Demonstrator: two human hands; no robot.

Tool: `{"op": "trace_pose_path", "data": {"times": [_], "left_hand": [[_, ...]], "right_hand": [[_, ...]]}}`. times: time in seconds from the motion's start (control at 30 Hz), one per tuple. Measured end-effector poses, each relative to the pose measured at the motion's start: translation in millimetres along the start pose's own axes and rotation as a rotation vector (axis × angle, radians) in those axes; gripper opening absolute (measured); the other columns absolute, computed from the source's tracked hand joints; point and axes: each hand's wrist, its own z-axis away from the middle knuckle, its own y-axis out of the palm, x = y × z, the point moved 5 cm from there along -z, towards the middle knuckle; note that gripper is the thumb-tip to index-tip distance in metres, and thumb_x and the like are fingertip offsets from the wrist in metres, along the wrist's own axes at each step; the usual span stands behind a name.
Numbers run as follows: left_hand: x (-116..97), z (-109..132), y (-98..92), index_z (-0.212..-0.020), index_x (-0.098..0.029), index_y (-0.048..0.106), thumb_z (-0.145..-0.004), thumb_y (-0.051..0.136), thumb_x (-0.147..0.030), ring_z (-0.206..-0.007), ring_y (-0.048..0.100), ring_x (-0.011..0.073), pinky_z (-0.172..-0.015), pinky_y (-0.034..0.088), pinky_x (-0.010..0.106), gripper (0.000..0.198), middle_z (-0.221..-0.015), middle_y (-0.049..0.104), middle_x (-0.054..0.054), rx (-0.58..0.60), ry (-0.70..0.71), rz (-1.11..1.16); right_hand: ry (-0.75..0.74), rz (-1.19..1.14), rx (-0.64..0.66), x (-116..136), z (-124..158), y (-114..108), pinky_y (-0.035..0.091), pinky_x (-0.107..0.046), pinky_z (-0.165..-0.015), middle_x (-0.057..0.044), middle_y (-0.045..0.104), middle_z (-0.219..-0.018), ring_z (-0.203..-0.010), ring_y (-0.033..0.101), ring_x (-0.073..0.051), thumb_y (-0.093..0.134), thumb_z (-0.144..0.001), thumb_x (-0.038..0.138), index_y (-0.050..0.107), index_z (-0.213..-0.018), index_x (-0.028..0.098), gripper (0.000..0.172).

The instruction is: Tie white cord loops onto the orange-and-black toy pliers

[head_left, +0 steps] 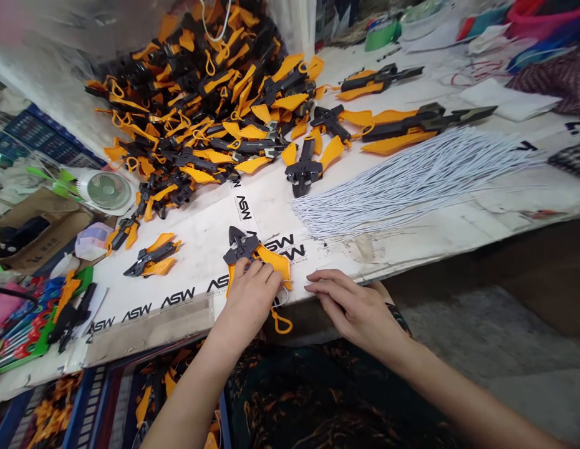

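Observation:
My left hand (253, 292) rests on top of a pair of pliers with a black head and orange handles (252, 251) at the near edge of the white table (201, 243); its fingers curl over the handles. An orange loop (281, 322) hangs from the pliers below the table edge. My right hand (347, 300) lies just to the right at the table edge, fingers stretched toward the pliers, holding nothing.
A big heap of the same orange and black pliers (201, 106) fills the back left. A bundle of white cords (411, 181) lies to the right. Loose pliers (152, 259) sit at left, near a small fan (107, 190). Packaged tools (32, 324) lie at the lower left.

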Motion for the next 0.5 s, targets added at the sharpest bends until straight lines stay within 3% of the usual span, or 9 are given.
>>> {"op": "trace_pose_path", "data": {"times": [0.17, 0.33, 0.4, 0.5], "left_hand": [[-1, -2, 4.1, -0.086, -0.017, 0.064, -0.1, 0.046, -0.024, -0.08, 0.053, 0.0215, -0.084, 0.031, 0.039, 0.024, -0.079, 0.066, 0.004, -0.063, -0.093, 0.127], [2, 4, 7.6, -0.09, -0.018, 0.066, -0.1, 0.048, -0.026, -0.083, 0.053, 0.0217, -0.084, 0.034, 0.039, 0.023, -0.082, 0.067, 0.005, -0.065, -0.156, 0.248], [4, 9, 8.5, -0.1, -0.018, 0.066, -0.099, 0.05, -0.028, -0.088, 0.055, 0.0227, -0.084, 0.037, 0.039, 0.019, -0.09, 0.068, 0.006, -0.06, -0.196, 0.322], [6, 17, 11.1, -0.12, -0.02, 0.06, -0.095, 0.058, -0.029, -0.108, 0.057, 0.0257, -0.093, 0.041, 0.042, 0.027, -0.117, 0.066, 0.01, -0.09, -0.242, 0.457]], "right_hand": [[0.129, 0.199, 0.079, 4, -18, 15, 0.039, -0.026, -0.047, -0.005, 0.067, -0.096, -0.064, 0.065, -0.017, 0.048, -0.098, 0.021, 0.064, -0.112, 0.02, 0.022], [0.117, 0.245, 0.155, 6, -34, 25, 0.03, -0.025, -0.045, -0.003, 0.064, -0.085, -0.054, 0.058, -0.013, 0.052, -0.094, 0.02, 0.065, -0.087, 0.019, 0.016], [0.182, 0.169, 0.065, -1, -35, 13, 0.034, -0.025, -0.049, -0.002, 0.063, -0.083, -0.057, 0.059, -0.013, 0.051, -0.093, 0.022, 0.063, -0.083, 0.02, 0.016], [0.417, -0.045, -0.193, -25, -28, -16, 0.043, -0.026, -0.053, -0.003, 0.064, -0.084, -0.061, 0.059, -0.015, 0.055, -0.092, 0.031, 0.062, -0.085, 0.022, 0.013]]}}
